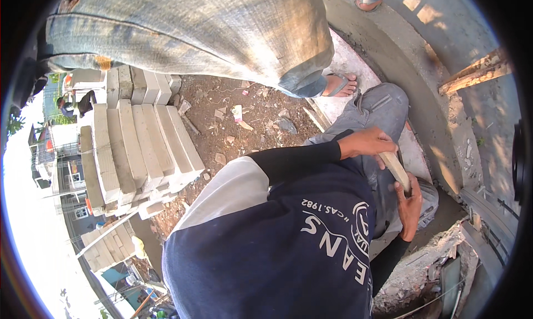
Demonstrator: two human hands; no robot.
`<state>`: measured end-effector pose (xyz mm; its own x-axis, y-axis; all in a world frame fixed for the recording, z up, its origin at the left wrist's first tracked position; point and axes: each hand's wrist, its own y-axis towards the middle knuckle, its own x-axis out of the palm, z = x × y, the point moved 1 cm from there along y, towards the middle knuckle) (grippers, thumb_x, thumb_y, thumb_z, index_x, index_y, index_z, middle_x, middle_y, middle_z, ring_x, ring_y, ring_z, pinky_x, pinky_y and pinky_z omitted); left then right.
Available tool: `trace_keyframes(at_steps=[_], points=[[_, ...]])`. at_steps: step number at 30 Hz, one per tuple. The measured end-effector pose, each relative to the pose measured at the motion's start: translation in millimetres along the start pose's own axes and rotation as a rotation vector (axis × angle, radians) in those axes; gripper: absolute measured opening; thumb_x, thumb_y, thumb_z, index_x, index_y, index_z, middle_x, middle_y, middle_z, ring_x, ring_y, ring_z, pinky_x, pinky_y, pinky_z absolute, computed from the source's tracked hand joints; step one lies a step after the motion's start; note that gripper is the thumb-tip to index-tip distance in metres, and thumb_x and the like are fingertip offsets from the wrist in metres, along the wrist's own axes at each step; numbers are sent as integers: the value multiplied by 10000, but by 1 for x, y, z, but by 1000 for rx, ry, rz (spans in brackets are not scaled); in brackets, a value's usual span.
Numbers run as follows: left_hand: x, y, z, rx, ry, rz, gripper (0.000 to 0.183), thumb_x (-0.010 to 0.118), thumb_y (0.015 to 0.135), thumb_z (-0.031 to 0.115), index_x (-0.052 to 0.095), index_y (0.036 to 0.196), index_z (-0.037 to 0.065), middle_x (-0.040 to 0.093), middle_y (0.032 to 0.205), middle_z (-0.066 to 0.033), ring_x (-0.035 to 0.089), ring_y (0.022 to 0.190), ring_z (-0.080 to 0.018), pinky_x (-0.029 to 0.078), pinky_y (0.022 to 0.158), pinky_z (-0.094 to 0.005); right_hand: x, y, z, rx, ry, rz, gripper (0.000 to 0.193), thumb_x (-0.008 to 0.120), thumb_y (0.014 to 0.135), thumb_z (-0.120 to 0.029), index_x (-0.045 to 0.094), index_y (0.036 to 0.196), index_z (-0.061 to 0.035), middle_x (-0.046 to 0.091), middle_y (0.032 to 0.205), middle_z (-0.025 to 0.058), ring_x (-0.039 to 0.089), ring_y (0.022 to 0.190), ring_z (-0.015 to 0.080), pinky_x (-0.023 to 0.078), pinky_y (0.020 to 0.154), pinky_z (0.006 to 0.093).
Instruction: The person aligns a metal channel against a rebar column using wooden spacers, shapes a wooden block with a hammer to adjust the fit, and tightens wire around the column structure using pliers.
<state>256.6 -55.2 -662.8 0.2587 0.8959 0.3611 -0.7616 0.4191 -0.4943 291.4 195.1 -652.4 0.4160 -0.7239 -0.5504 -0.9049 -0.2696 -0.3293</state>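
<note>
A short, pale, straight-edged bar (395, 168), apparently wood, lies between my two hands above my bent, dusty grey trouser legs. My left hand (366, 143) is closed round its far end, the thumb and fingers bent over it. At the near end my right hand (410, 203) grips it with the thumb on one side and the fingers on the other. My dark sleeves reach the wrists. Part of the bar is hidden behind my fingers.
Beside me on the left stands a person in faded jeans (194, 30), a sandalled foot (340, 86) near my knee. Stacked pale blocks (130, 147) stand left, past rubble-strewn soil (239, 119). Right are a smooth grey cement band (388, 52), a timber (477, 72) and broken concrete (422, 269).
</note>
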Motion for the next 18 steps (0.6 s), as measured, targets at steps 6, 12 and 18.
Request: trace_keyframes(at_steps=[6, 12, 18], points=[[2, -34, 5, 151, 152, 419, 599, 678, 919, 385, 580, 1294, -73, 658, 1195, -242, 696, 994, -259, 557, 856, -348, 2, 38, 41, -70, -16, 72, 480, 645, 978, -356, 598, 1288, 7, 666, 1169, 191, 605, 1066, 290, 452, 954, 389], [-28, -58, -39, 311, 320, 389, 590, 737, 877, 360, 607, 1292, -40, 680, 1175, -233, 693, 1040, -282, 527, 923, -405, 31, 95, 103, 112, 112, 236, 505, 546, 1000, -520, 567, 907, -24, 343, 636, -37, 328, 563, 89, 251, 519, 297], [-5, -195, 102, 1365, 650, 821, 332, 842, 788, 222, 693, 994, 8, 706, 989, -164, 688, 816, -245, 554, 831, -378, 78, 115, 159, 113, -325, 120, 729, 512, 951, -596, 587, 1301, 40, 651, 1186, 311, 610, 1129, 483, 457, 952, 517]])
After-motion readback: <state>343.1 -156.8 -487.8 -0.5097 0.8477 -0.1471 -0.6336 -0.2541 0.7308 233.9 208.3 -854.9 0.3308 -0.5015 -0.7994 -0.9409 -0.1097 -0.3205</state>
